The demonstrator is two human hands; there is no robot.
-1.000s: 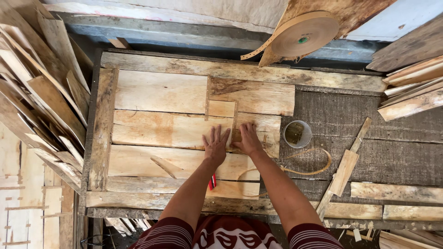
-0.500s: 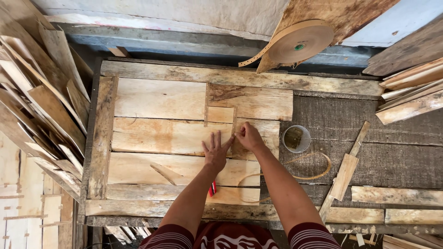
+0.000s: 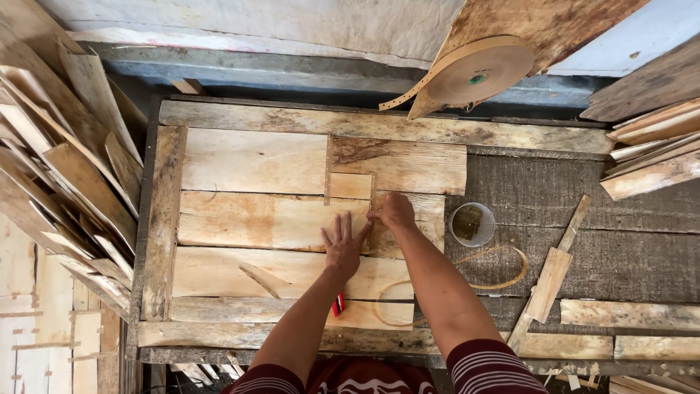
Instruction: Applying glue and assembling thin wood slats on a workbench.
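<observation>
Veneer sheets (image 3: 255, 219) lie edge to edge across a rough wooden bench (image 3: 379, 124), and both hands work at the seam near the middle. The left hand (image 3: 343, 244) is spread flat, fingers wide and holding nothing, pressing down on the sheet beside the seam. The right hand (image 3: 394, 211) is curled, its fingertips bunched on the upright joint just under a small square patch (image 3: 350, 186); whether they pinch the end of the tape or only press on it cannot be told. A loose strip of brown tape (image 3: 467, 273) loops across the bench to the right of the forearm, below a small cup (image 3: 472, 223) with something dark in it. A roll of tape (image 3: 477, 73) hangs above the far edge, a red-handled tool (image 3: 337, 304) peeks out beside the left arm, and a wooden paddle (image 3: 550, 273) lies further right. To do this step well, it seems wise to keep the flat palm firm so the sheets do not creep apart, and to run the fingertips straight along the joint, smoothing as they go so no wrinkle or gap stays under the strip.
</observation>
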